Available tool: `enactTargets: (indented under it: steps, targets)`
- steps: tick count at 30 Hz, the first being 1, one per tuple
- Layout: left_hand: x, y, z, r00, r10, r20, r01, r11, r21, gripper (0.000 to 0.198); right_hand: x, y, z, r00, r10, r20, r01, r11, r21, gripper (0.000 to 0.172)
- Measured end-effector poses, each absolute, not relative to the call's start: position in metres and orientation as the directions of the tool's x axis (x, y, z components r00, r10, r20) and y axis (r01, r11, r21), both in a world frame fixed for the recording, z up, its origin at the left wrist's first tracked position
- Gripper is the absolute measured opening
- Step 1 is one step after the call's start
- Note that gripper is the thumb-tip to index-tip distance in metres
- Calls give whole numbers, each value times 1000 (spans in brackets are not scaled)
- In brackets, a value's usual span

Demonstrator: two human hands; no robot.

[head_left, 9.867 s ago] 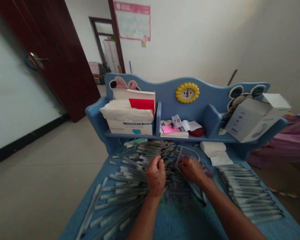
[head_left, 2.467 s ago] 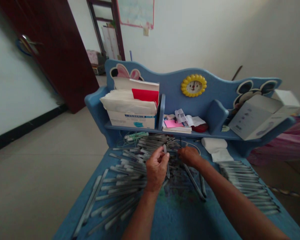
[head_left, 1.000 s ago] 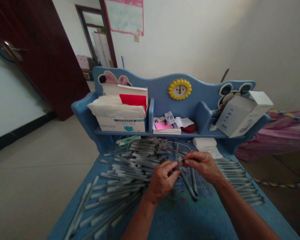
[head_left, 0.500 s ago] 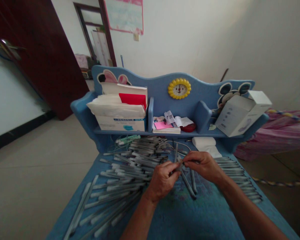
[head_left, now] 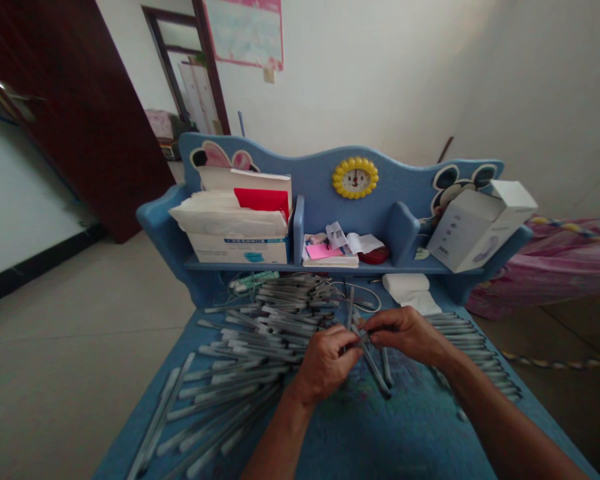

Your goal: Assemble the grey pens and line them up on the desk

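Note:
My left hand [head_left: 325, 357] is closed in a pinch, its fingertips meeting those of my right hand [head_left: 405, 333] above the middle of the desk. A small greyish piece [head_left: 364, 337] shows between both sets of fingertips, too blurred to name. Just below them, a few slim grey pens [head_left: 375, 370] lie slanted on the desk. Left of my left hand spreads a large loose heap of similar grey pens [head_left: 260, 347]. A neat row of such pens [head_left: 480, 353] lies to the right, partly behind my right forearm. A short grey stick end [head_left: 461, 415] shows beside that forearm.
The blue desk [head_left: 360, 440] has a raised back shelf [head_left: 313, 167] with a yellow flower clock [head_left: 355, 178]. Its compartments hold a mask box [head_left: 235, 248], papers [head_left: 325, 251] and a white box [head_left: 470, 230]. A white paper roll [head_left: 405, 283] and a cable [head_left: 377, 297] lie beneath.
My right hand has shifted slightly, its fingers lower against the left fingertips. A grey stick end now shows under my right forearm. The whole view has moved a little.

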State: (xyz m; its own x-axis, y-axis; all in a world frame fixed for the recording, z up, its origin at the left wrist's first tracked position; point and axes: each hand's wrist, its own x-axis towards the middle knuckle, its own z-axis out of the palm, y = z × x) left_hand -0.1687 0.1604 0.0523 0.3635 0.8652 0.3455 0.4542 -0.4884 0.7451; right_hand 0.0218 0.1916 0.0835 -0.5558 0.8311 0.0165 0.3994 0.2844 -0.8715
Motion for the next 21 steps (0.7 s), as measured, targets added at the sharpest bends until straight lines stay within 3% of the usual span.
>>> enactTargets:
  steps: [12,21]
  targets:
    - [-168,159,49,465,835,293,453,-509,731,10,26,184,94,-612,789,51,604,508,-614,14]
    - [-169,157,56,494,830,257,397,-479,783,10,31,181,86,-597,800,61,589,488,-644,14]
